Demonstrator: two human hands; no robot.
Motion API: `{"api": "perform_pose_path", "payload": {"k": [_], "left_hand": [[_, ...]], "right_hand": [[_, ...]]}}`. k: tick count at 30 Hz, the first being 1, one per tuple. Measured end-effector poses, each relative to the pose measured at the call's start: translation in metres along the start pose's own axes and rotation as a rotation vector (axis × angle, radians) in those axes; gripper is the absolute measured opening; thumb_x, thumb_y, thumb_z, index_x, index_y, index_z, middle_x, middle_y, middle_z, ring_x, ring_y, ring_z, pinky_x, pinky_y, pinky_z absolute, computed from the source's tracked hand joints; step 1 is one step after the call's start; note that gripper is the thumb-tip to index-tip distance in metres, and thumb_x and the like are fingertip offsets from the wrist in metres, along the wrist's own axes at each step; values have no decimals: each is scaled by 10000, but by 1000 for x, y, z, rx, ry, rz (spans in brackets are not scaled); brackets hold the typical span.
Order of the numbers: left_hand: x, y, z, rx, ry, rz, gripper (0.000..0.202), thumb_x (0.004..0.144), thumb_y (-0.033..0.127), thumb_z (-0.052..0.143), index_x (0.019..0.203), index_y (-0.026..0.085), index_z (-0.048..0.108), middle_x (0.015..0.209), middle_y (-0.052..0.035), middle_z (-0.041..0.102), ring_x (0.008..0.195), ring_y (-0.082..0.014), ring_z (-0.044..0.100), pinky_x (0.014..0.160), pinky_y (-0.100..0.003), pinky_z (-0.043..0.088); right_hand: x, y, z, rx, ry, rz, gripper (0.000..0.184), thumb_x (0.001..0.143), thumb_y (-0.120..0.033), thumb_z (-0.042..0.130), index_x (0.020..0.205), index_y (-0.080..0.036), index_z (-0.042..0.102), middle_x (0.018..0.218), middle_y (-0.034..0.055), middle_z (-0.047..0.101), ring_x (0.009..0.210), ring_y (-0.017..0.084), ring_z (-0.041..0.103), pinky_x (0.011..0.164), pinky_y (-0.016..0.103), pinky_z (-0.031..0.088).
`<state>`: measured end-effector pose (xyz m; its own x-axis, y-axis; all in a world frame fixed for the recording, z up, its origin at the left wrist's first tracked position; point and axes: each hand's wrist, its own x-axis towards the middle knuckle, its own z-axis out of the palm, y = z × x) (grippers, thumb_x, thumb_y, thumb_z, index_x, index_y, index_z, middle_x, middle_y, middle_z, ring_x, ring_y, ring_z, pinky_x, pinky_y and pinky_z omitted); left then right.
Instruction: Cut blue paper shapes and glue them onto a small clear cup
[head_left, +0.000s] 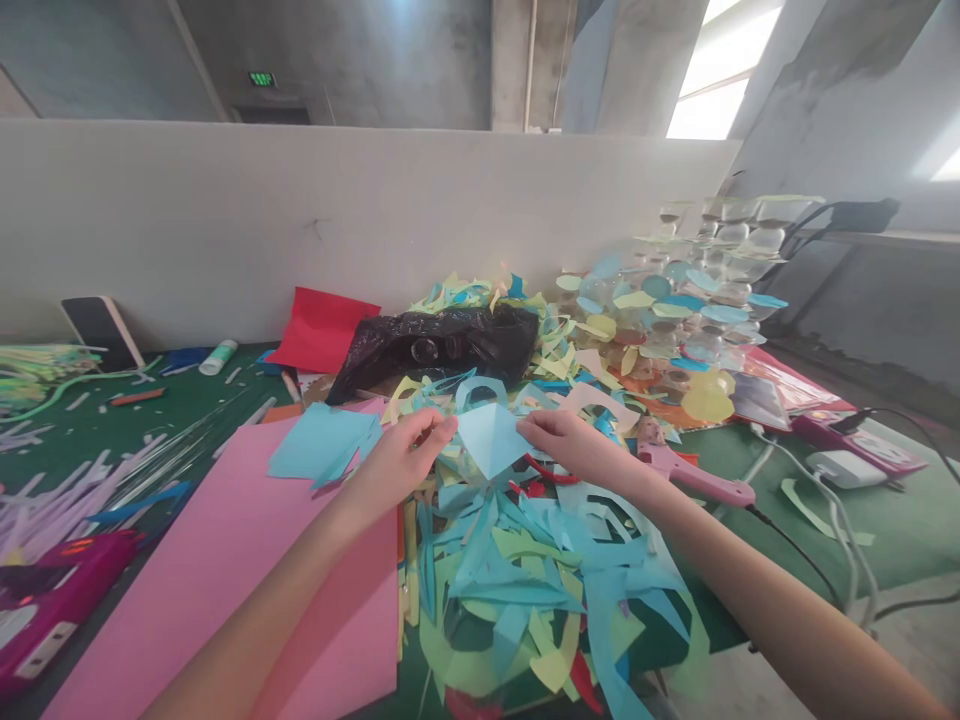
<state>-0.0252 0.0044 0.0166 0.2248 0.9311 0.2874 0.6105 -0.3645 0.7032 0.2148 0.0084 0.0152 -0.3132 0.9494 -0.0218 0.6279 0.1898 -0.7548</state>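
Note:
Between my two hands is a small light-blue piece of paper [491,440] with a crease down its middle. My left hand [416,445] pinches its left corner. On the opposite corner, the fingers of my right hand [562,445] are closed as well. Below the paper lies a heap of blue, green and yellow paper scraps [517,570]. A stack of blue paper squares [324,442] rests to the left on a large pink sheet [300,590]. Scissors with red handles [551,470] are partly hidden in the scraps.
A pink glue gun [697,475] lies right, beside a power strip [862,440] and cables. Clear cups with paper discs [697,290] are stacked behind it. A black plastic bag [450,345] and red paper [319,328] sit at the back; a phone [101,332] leans left.

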Motion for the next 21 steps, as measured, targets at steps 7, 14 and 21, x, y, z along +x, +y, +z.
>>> {"api": "perform_pose_path", "payload": {"k": [7, 14, 21], "left_hand": [[1, -7, -1, 14, -163, -47, 365, 882, 513, 444, 677, 212, 413, 654, 34, 379, 571, -117, 384, 535, -255, 332], [0, -6, -10, 24, -196, -82, 368, 899, 529, 402, 746, 211, 510, 716, 15, 500, 638, -131, 482, 577, -247, 386], [1, -3, -18, -105, -218, -65, 460, 900, 602, 366, 866, 195, 578, 797, -24, 549, 642, -126, 498, 542, -235, 405]], "right_hand": [[0, -1, 7, 12, -28, -1, 397, 917, -499, 405, 649, -211, 354, 575, -59, 309, 516, 103, 285, 499, 260, 241], [-2, 0, 4, 137, 2, -13, 381, 918, -498, 398, 677, -204, 412, 610, -54, 308, 559, 109, 291, 525, 259, 245], [-1, 3, 7, 159, -3, -32, 383, 905, -518, 402, 692, -203, 451, 621, -44, 362, 565, 116, 345, 538, 259, 288]]}}
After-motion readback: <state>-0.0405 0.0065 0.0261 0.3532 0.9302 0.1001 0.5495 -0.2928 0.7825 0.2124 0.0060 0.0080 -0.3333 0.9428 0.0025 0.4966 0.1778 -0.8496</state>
